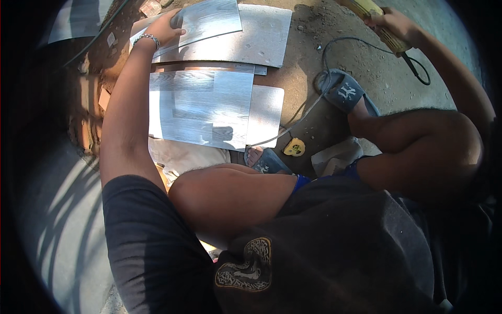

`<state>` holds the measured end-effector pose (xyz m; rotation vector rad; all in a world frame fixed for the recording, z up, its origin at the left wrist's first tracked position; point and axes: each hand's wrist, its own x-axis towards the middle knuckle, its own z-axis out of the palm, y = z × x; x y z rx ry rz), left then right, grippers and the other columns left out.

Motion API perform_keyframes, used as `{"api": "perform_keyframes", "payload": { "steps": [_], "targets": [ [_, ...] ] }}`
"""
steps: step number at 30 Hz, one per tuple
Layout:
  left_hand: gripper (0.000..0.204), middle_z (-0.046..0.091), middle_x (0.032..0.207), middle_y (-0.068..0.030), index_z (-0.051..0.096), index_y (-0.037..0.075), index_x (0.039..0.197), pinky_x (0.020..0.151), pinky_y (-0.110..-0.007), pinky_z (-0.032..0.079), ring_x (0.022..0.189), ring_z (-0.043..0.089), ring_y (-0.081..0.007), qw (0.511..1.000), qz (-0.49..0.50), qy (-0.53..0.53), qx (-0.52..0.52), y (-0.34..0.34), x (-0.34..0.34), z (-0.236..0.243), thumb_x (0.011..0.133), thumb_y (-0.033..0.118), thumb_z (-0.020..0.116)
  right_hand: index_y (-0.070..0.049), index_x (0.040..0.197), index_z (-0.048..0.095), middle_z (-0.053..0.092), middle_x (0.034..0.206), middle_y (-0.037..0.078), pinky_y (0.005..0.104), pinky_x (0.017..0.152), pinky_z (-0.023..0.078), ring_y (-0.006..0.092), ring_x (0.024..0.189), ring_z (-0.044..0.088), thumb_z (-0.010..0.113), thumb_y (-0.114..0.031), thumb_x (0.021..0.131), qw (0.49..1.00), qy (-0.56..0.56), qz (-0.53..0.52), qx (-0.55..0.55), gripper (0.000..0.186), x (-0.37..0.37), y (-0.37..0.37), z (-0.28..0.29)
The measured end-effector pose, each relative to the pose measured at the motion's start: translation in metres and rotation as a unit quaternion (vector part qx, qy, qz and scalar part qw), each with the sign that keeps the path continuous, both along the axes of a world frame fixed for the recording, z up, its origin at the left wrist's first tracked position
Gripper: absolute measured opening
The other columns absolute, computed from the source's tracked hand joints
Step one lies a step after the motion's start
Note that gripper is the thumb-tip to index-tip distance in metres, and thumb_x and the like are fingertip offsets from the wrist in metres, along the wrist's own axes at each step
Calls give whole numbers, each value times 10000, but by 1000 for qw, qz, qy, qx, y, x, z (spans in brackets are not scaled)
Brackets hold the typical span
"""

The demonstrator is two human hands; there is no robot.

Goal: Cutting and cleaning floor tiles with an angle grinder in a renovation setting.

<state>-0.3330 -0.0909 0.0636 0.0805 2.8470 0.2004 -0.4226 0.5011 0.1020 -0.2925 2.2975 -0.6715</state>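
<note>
My left hand (166, 30) is at the far left of the work, on a grey wood-grain plank (212, 21). Its thumb lies on the plank's face and the other fingers bend toward the far edge, partly hidden. Under that plank is a pale board (261, 44). Up at the right, my right hand (395, 26) is wrapped round a yellow corded power tool (389, 39), held apart from the planks; its front end runs out of view. Nearer to me, another wood-grain plank (201, 107) lies over a second pale board (267, 112).
The tool's dark cord (328, 52) loops over the dirt ground and past my sandalled foot (345, 91). A yellow tape measure (294, 147) lies between my feet, beside a pale offcut (337, 156). Brick pieces (104, 98) lie at the left.
</note>
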Motion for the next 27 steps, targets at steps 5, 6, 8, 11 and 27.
{"api": "perform_keyframes", "payload": {
  "steps": [5,6,8,11,27],
  "targets": [
    [811,606,1387,-182,479,145,1492,1089,-399,463,1302,563,-339,983,149,-108,0,-11,129,20,773,227,847,35,1200,603,626,944,102,346,723,514,186,811,620,676,-504,786,997,30,70,2,684,2,-7,14],
    [896,562,1442,-181,442,165,1516,1101,-393,454,1345,527,-331,982,123,-137,-47,-4,170,22,735,231,876,42,1224,599,633,963,103,339,791,502,184,875,611,695,-464,777,998,6,69,-14,683,2,-9,17],
    [1299,193,1659,-208,174,319,1615,1176,-568,319,1499,258,-439,941,167,-243,-168,21,249,12,583,344,963,40,1241,612,663,998,127,345,830,515,219,923,642,718,-429,769,996,25,83,0,674,4,-16,23],
    [1334,129,1675,-186,175,362,1613,1166,-687,208,1537,119,-431,964,150,-175,-129,66,346,-17,529,545,931,84,1226,610,676,978,164,361,784,505,238,873,650,694,-483,712,986,121,110,-5,770,14,-33,41],
    [1228,77,1668,-246,316,255,1594,1195,-660,97,1527,-3,-493,945,307,68,87,104,382,-86,574,647,876,60,1175,653,702,1022,163,359,874,507,234,934,672,739,-422,780,957,46,258,-127,628,103,-257,73]
  ]
}}
